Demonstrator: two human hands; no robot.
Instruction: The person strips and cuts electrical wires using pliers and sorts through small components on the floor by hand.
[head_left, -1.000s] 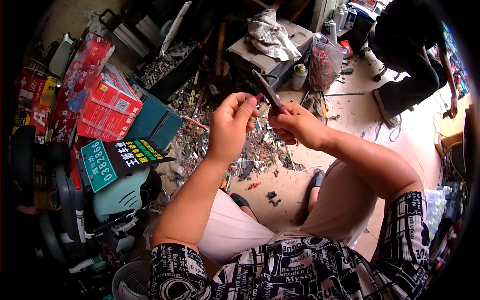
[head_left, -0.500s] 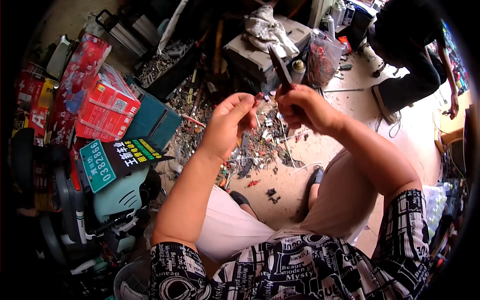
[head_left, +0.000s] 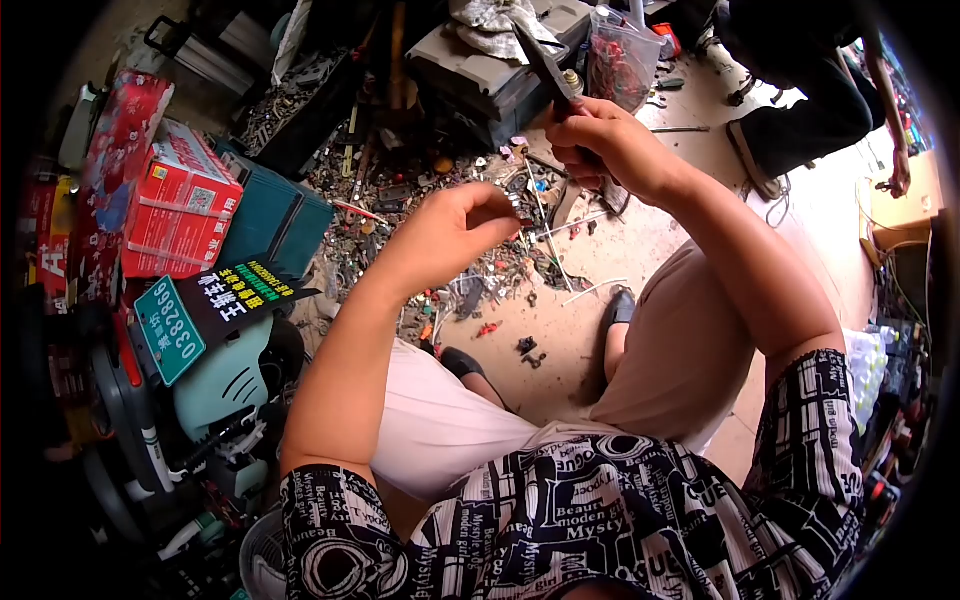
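My right hand is wrapped round the handle of a knife, whose dark blade points up and to the left. Lower and to the left, my left hand has its thumb and fingers curled toward each other. A small dark red piece shows at those fingertips, mostly hidden and too small to name. The blade is apart from my left hand. Beneath both hands the floor is strewn with scrap bits.
A toolbox with a rag stands ahead. To the left are a red carton, a teal case and a pale green scooter with a number plate. Another person crouches at the upper right.
My view has tilted downward. My left hand has turned so its fingers point right, and it is farther from the knife. The knife remains in my right hand, raised.
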